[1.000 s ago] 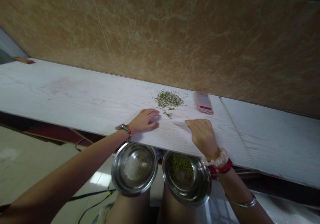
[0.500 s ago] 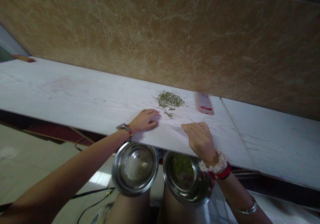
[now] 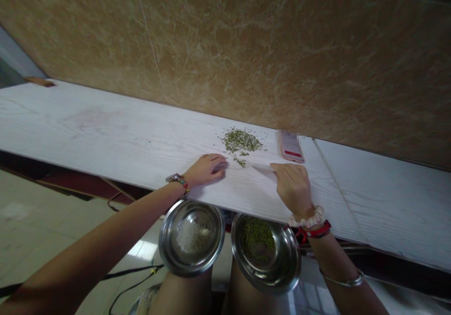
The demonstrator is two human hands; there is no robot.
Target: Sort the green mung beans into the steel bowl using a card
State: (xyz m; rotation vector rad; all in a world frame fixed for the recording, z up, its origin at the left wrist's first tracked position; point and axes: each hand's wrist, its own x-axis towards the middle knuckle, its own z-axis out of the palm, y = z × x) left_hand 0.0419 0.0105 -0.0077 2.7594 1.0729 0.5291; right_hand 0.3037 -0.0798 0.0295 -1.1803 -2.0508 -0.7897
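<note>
Small green beans point(image 3: 241, 140), like mung beans, lie in a loose heap on the white wood-grain tabletop point(image 3: 169, 141), with a small cluster nearer me. My left hand point(image 3: 207, 169) rests on the tabletop just left of that cluster, fingers bent and thumb apart, with no held thing visible. Pinched in my right hand point(image 3: 291, 183) is a thin, pale flat piece point(image 3: 262, 168), like a card, its tip pointing left at the small cluster. Below the table edge, a steel bowl point(image 3: 299, 263) contains more green beans. Another steel bowl point(image 3: 162, 244) holds whitish grains.
A phone point(image 3: 291, 147) in a pink case lies right of the heap. Behind the tabletop rises a brown marbled wall point(image 3: 225, 47). Both bowls sit over my knees, close to the front edge. A brown strip point(image 3: 41, 81) lies at the far left.
My right hand has moved right and slightly away from me, and more of the thin flat piece shows. My left hand stays near the same spot. The view has shifted slightly.
</note>
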